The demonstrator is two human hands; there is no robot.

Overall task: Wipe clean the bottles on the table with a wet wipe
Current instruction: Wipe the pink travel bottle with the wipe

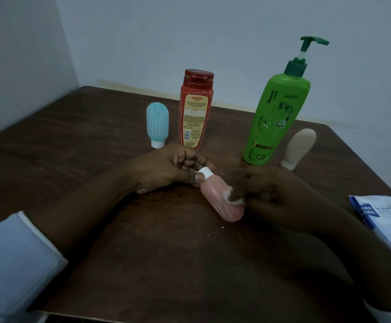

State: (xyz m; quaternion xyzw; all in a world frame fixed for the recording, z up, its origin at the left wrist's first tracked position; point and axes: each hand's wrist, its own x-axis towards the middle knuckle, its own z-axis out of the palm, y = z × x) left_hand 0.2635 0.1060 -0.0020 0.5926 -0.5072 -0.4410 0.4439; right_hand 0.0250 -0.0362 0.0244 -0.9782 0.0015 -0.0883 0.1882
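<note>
A small pink bottle (220, 199) with a white cap lies tilted at the middle of the brown table (96, 136). My left hand (171, 169) pinches its cap end. My right hand (266, 190) holds a bunched white wet wipe (233, 198) and presses it against the bottle's lower body. Behind stand a light blue bottle (157, 124) cap down, a red shampoo bottle (195, 110), a tall green pump bottle (276, 117) and a beige bottle (299, 148) cap down.
A blue and white wet wipe pack (385, 222) lies at the table's right edge beside my right forearm. White walls close off the back and left side. A few small crumbs lie on the table near the pink bottle.
</note>
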